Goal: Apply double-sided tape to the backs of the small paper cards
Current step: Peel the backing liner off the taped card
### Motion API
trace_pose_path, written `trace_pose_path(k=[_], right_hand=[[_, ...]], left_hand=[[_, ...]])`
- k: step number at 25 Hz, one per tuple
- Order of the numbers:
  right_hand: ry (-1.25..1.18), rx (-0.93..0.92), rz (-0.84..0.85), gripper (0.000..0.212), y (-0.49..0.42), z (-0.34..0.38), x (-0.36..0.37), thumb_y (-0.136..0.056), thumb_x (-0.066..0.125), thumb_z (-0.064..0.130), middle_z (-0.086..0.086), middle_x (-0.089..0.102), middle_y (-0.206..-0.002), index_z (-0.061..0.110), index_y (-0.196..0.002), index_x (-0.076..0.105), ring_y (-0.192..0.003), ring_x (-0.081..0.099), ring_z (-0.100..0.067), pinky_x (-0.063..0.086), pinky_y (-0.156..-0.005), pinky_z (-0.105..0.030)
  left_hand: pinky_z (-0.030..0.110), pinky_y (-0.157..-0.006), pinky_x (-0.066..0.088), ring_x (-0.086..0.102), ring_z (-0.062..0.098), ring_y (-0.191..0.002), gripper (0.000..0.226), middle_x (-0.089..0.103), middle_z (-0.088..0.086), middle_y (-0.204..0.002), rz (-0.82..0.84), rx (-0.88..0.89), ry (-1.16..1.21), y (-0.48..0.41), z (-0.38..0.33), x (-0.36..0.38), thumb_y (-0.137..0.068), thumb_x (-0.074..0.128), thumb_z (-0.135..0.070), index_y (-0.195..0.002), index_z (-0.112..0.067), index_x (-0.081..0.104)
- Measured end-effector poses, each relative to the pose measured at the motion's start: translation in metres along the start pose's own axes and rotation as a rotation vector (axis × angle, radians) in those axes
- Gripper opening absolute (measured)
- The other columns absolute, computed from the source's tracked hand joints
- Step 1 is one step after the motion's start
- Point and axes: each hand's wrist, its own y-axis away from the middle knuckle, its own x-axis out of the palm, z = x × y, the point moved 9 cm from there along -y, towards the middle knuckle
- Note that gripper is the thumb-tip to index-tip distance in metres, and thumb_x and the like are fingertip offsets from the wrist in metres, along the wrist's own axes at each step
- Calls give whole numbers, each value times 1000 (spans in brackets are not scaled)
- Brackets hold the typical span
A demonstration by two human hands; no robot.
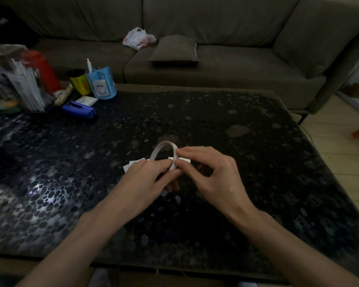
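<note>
A white roll of double-sided tape (161,149) is held upright above the middle of the dark table (247,141). My left hand (147,179) grips the roll's lower rim. My right hand (214,175) pinches the roll's right side between thumb and forefinger, at what looks like the tape's end. Small white paper cards (133,164) lie flat on the table just behind my left hand; another card's corner (184,160) shows behind my right fingers. Most of the cards are hidden by my hands.
At the table's far left stand a blue pen holder (102,83), a yellow and black can (79,82), a red bottle (44,69), a blue stapler (79,109) and a stack of papers (19,79). A grey sofa (195,59) with a cushion and a plastic bag runs behind the table.
</note>
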Motion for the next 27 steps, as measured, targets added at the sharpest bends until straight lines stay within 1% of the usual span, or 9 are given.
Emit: trace_pose_path(k=[3,6,10,12,15,18,22,25,27], right_hand=[[-3,7,35,31,0,0,3,-93,66,35,12,73,-124,26,-120,77,-116,64,1,56,-95,-26],[-36,28,50,29,-2,-3,5,-94,67,31,13,72,-124,25,-120,78,-117,63,3,55,-96,-23],[-111,78,45,24,-3,-9,4,-92,73,29,20,70,-116,27,-114,78,-110,65,4,56,-87,-21],[-114,94,43,23,-3,-11,4,-89,73,33,22,69,-112,28,-112,77,-108,65,4,57,-86,-23],[-144,106,0,17,-4,-14,1,-89,79,30,19,69,-108,27,-105,76,-103,68,-2,59,-79,-27],[-150,106,-46,20,-4,-15,-1,-87,82,32,17,64,-113,29,-105,75,-103,67,-5,59,-77,-23],[-131,123,-52,40,-4,-16,-1,-86,81,36,18,57,-123,34,-124,68,-103,66,-1,57,-79,-16],[-86,97,-58,31,-4,-14,-2,-89,78,33,17,63,-120,29,-120,75,-105,65,4,54,-82,-12],[-89,88,-94,26,-5,-13,-6,-90,79,30,17,67,-117,27,-116,77,-103,66,4,54,-81,-14]], left_hand=[[16,-62,48,67,4,-66,27,68,-15,-69,0,-21,20,1,1,-2,-100,48,-47,-84,-34,65],[20,-56,44,62,8,-63,37,63,-12,-70,-14,-15,79,0,1,-3,-97,40,-56,-90,-29,65],[44,-62,47,57,23,-70,28,61,1,-78,42,-52,152,2,6,8,-111,36,-39,-101,-30,60],[38,-60,46,56,18,-69,27,59,-5,-76,66,-45,139,3,6,11,-112,37,-32,-94,-33,57],[18,-59,41,57,10,-65,34,58,-15,-70,32,-18,84,0,2,5,-111,40,-28,-83,-29,59],[13,-58,40,60,8,-62,34,61,-18,-70,7,-3,102,-1,-1,1,-111,43,-26,-82,-23,61],[18,-59,40,59,12,-65,33,59,-11,-70,-3,-2,90,-2,-2,0,-110,43,-26,-82,-22,58],[27,-64,45,59,15,-70,31,60,-8,-73,0,20,82,-7,-5,-1,-111,43,-25,-84,-23,57],[38,-68,50,60,17,-74,30,61,-6,-75,17,39,63,-11,-8,-4,-111,42,-25,-85,-24,57]])
